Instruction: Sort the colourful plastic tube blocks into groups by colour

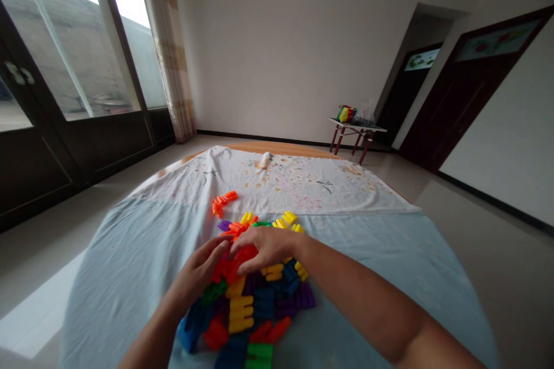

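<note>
A pile of colourful plastic building blocks lies on the cloth in front of me. My left hand (pixel 201 262) is at the pile's left side, its fingers stretched toward the red-orange blocks (pixel 231 268). From the right, my right hand (pixel 264 245) reaches over the same blocks, thumb and fingers apart. The two hands' fingertips nearly meet; whether they touch a block is hard to make out. Nearer to me lie yellow blocks (pixel 240 314), dark blue blocks (pixel 264 302), purple blocks (pixel 298 298) and a green block (pixel 259 356). Several joined orange blocks (pixel 224 202) sit apart, beyond the pile.
A light blue and white floral cloth (pixel 367 253) covers the round table (pixel 298 149), whose wooden edge shows at the far side. Against the back wall stands a small table (pixel 359 125) with a colourful bag (pixel 346 113) on it. Glass doors are on the left.
</note>
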The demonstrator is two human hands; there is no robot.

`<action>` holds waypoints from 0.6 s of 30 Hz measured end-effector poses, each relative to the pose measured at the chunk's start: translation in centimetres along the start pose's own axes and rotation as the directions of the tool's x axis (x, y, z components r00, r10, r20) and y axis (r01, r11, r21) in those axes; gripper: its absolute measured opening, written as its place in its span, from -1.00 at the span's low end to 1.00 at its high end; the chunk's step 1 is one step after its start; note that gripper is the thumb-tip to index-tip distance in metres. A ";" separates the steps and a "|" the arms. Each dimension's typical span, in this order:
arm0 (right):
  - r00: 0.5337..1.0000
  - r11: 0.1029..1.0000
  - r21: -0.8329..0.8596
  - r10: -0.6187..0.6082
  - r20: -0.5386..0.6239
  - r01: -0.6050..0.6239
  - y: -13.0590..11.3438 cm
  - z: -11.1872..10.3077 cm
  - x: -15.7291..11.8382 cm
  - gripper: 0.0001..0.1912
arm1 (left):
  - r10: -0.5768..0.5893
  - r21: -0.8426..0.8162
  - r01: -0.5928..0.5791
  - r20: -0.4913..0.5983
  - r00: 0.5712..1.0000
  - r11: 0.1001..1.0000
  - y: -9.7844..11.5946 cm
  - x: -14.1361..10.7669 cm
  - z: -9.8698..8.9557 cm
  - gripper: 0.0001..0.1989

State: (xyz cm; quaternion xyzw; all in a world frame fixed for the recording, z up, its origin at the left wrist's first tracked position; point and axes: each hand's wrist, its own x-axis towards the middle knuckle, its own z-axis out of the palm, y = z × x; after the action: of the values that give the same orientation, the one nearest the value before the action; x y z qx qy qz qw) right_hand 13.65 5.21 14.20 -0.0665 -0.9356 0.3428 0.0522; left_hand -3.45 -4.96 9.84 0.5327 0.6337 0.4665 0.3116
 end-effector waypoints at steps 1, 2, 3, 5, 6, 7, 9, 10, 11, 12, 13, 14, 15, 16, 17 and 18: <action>0.999 1.000 -0.012 -0.025 -0.033 0.024 -0.4 0.0 -1.1 -0.62 | -0.004 0.024 0.004 0.016 1.000 1.000 0.2 -0.5 -0.1 -0.46; 0.996 0.999 -0.018 -0.037 -0.081 0.036 -0.7 -0.1 -2.1 -0.64 | -0.012 0.051 0.011 0.021 1.000 0.999 0.3 -1.0 -0.3 -0.46; 0.990 0.999 -0.022 -0.030 -0.139 0.027 -0.9 -0.2 -3.2 -0.65 | -0.021 0.082 0.019 0.014 1.000 0.996 0.1 -1.6 -0.5 -0.46; 0.962 0.998 -0.026 0.053 -0.266 -0.062 -0.8 -0.3 -5.5 -0.61 | -0.020 0.166 0.025 -0.029 0.999 0.986 -0.6 -2.8 -0.8 -0.45; 0.940 0.990 -0.024 0.122 -0.320 -0.136 -0.5 -0.2 -6.6 -0.56 | -0.005 0.216 0.013 -0.037 0.999 0.976 -1.2 -3.4 -1.0 -0.44; 0.911 0.975 -0.018 0.201 -0.361 -0.223 0.0 0.0 -7.7 -0.48 | 0.030 0.275 -0.018 -0.039 0.999 0.961 -1.9 -4.0 -1.0 -0.43; 0.848 0.917 0.001 0.370 -0.380 -0.400 1.3 0.8 -9.7 -0.25 | 0.161 0.416 -0.140 -0.015 0.987 0.899 -3.6 -5.3 -0.7 -0.32; 0.821 0.883 0.011 0.442 -0.360 -0.470 2.0 1.4 -10.6 -0.14 | 0.248 0.485 -0.225 0.017 0.969 0.845 -4.5 -5.9 -0.4 -0.21; 0.804 0.855 0.024 0.496 -0.328 -0.517 2.7 2.1 -11.3 -0.04 | 0.322 0.549 -0.301 0.061 0.945 0.780 -5.3 -6.4 0.0 -0.09; 0.797 0.840 0.038 0.528 -0.293 -0.542 3.3 2.8 -11.7 0.04 | 0.363 0.614 -0.326 0.069 0.929 0.719 -6.0 -6.8 0.5 0.03; 0.799 0.836 0.051 0.539 -0.267 -0.547 3.9 3.5 -12.0 0.09 | 0.376 0.673 -0.333 0.089 0.922 0.660 -6.4 -7.1 1.0 0.13; 0.805 0.840 0.061 0.534 -0.259 -0.538 4.3 4.2 -12.0 0.13 | 0.380 0.722 -0.326 0.095 0.920 0.610 -6.7 -7.4 1.6 0.20; 0.810 0.847 0.069 0.524 -0.263 -0.526 4.5 4.8 -11.8 0.16 | 0.376 0.761 -0.310 0.093 0.922 0.571 -6.6 -7.5 2.1 0.24; 0.810 0.852 0.077 0.517 -0.277 -0.518 4.7 5.3 -11.3 0.18 | 0.372 0.786 -0.297 0.093 0.924 0.542 -6.4 -7.6 2.7 0.26; 0.806 0.854 0.086 0.513 -0.295 -0.513 4.8 5.7 -10.7 0.17 | 0.373 0.801 -0.289 0.089 0.923 0.525 -6.0 -7.5 3.1 0.26; 0.799 0.855 0.096 0.512 -0.316 -0.509 4.8 5.9 -9.9 0.15 | 0.375 0.808 -0.281 0.081 0.923 0.517 -5.6 -7.2 3.4 0.22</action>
State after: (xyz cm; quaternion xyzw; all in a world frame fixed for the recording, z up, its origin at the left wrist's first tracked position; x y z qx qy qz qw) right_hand 22.99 3.46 6.10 -0.3720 -0.8596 0.3312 0.1141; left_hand -0.81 -11.05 2.70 0.6998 0.6782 0.2046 -0.0917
